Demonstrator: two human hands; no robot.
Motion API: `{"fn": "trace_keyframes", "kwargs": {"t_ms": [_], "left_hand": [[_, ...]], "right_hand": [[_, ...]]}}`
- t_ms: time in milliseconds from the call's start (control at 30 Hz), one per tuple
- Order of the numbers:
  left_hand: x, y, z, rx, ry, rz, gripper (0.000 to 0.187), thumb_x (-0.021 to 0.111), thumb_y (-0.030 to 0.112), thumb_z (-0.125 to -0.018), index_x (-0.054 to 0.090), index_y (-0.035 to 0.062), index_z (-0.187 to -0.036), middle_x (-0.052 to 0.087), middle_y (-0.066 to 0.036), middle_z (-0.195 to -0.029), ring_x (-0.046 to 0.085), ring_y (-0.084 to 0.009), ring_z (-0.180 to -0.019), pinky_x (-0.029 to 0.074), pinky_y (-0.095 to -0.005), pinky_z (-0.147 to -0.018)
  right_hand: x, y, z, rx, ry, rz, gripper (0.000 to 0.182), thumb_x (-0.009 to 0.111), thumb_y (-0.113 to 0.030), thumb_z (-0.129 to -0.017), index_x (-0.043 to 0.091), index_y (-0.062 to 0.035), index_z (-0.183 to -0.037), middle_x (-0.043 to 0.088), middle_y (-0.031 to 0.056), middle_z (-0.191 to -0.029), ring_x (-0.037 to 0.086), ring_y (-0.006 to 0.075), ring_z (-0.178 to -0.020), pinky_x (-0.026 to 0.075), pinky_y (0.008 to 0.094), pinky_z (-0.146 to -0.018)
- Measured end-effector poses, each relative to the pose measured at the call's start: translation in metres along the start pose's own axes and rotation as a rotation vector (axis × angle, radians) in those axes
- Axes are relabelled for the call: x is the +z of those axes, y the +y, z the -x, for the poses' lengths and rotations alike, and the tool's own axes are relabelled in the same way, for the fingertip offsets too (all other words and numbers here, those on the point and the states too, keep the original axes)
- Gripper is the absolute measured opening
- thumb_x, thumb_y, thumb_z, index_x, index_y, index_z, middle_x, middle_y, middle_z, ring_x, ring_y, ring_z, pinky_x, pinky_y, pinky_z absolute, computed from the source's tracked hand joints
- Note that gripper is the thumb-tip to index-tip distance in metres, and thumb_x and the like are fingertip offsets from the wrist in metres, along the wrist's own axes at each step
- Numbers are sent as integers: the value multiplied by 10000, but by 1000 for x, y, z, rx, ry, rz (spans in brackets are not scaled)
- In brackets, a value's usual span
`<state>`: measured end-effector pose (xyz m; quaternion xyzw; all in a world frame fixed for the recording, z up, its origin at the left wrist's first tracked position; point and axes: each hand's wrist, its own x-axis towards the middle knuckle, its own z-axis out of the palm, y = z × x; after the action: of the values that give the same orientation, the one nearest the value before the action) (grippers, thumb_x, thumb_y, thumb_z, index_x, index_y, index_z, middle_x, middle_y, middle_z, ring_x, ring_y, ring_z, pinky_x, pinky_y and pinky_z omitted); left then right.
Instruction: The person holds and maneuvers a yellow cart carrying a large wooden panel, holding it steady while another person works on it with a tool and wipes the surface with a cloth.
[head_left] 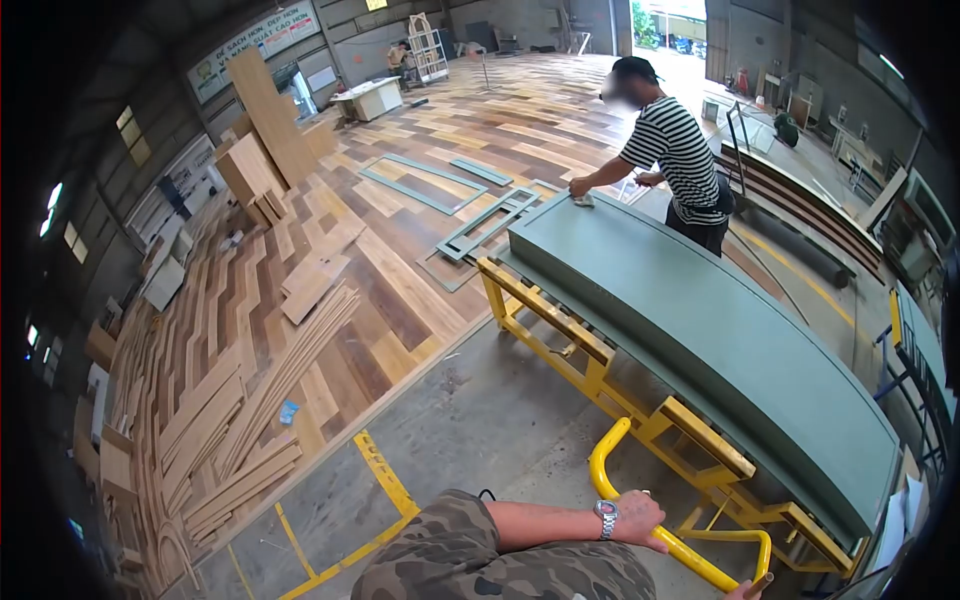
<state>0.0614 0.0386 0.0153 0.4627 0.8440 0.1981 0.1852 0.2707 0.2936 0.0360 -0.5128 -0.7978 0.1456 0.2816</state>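
My left hand point(637, 520), wearing a metal watch point(606, 518) at the wrist, is closed over a bent yellow tube point(612, 455) beside the yellow work stand point(560, 340). My right hand point(740, 592) shows only in part at the bottom edge. Its fingers seem closed around a brown stick-like piece point(760, 585), near the tube's lower right end. On the stand lies a long grey-green door-like panel point(700, 310) with a raised middle. Across it, another person in a striped shirt point(670, 145) holds a pale crumpled cloth point(584, 200) against the far end.
Camouflage-trousered legs point(480, 550) are below me. Green frames point(420, 185) lie on the wood-patterned floor point(390, 290). Stacked wooden strips point(240, 440) lie at left, tall boards point(265, 120) behind. Another green panel on a rack point(920, 350) stands at right, with white paper point(905, 510) nearby.
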Motion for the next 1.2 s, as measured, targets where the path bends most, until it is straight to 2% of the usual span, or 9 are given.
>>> {"fn": "trace_keyframes", "kwargs": {"t_ms": [67, 133, 200, 233, 400, 533, 867, 933, 1200], "left_hand": [[-5, 0, 0, 2, -21, 5, 777, 648, 826, -859, 780, 60, -876, 757, -160, -823, 753, -378, -827, 596, -480, -831], [-5, 3, -1, 32, -51, 27, 787, 644, 829, -860, 780, 55, -875, 758, -161, -827, 754, -377, -831, 598, -478, -823], [-4, 1, -1, -11, -28, 8, 789, 638, 829, -867, 784, 53, -883, 761, -161, -832, 759, -373, -838, 603, -473, -801], [-6, 3, -1, 18, -35, 26, 789, 638, 829, -867, 784, 53, -883, 761, -161, -832, 759, -373, -838, 603, -473, -801], [-15, 5, -1, -42, -94, 10, 784, 656, 826, -857, 815, 61, -929, 776, -152, -836, 776, -352, -872, 606, -464, -813], [-14, 3, -1, -9, -86, 10, 815, 620, 842, -871, 785, 46, -932, 761, -167, -832, 765, -372, -840, 605, -486, -773], [-8, 2, -2, -9, -66, 20, 824, 615, 850, -868, 784, 45, -913, 755, -160, -821, 761, -359, -813, 604, -473, -769], [-9, 2, -2, -9, -82, 11, 829, 611, 856, -867, 788, 48, -921, 755, -155, -820, 762, -359, -821, 606, -475, -765], [-8, 2, -3, -11, -80, 5, 835, 605, 862, -868, 791, 50, -927, 758, -150, -827, 761, -359, -826, 609, -475, -754]], "right_hand": [[23, 29, -7, -86, 75, 86, 334, 684, -277, -1022, 748, 24, -1152, 755, 279, -905, 712, 460, -778, 587, 505, -727], [61, 98, -20, 225, -17, -171, 441, 707, -239, -1006, 673, -40, -1398, 759, 216, -1155, 715, 380, -983, 550, 453, -894], [65, 110, -23, 143, 23, -50, 429, 702, -320, -1002, 693, -16, -1306, 760, 246, -1100, 717, 456, -986, 547, 501, -857], [65, 115, -24, 139, 34, -61, 432, 701, -312, -1003, 690, -13, -1314, 760, 247, -1109, 719, 456, -999, 550, 496, -865], [50, 83, -16, 205, -5, -51, 442, 698, -281, -1006, 681, -15, -1358, 764, 238, -1158, 724, 451, -1032, 555, 477, -906], [46, 74, -15, 241, -5, -41, 442, 699, -308, -1002, 697, -31, -1347, 770, 227, -1145, 729, 442, -1029, 555, 479, -901], [48, 79, -16, 235, 11, -19, 444, 701, -319, -997, 701, -30, -1334, 774, 221, -1133, 731, 438, -1014, 556, 483, -886], [47, 76, -15, 222, 12, -39, 421, 703, -265, -1000, 701, 5, -1322, 773, 229, -1124, 743, 408, -1009, 566, 468, -895], [46, 71, -16, 238, 5, -3, 415, 708, -238, -991, 699, 5, -1328, 770, 231, -1136, 743, 411, -1008, 565, 464, -900]]}}
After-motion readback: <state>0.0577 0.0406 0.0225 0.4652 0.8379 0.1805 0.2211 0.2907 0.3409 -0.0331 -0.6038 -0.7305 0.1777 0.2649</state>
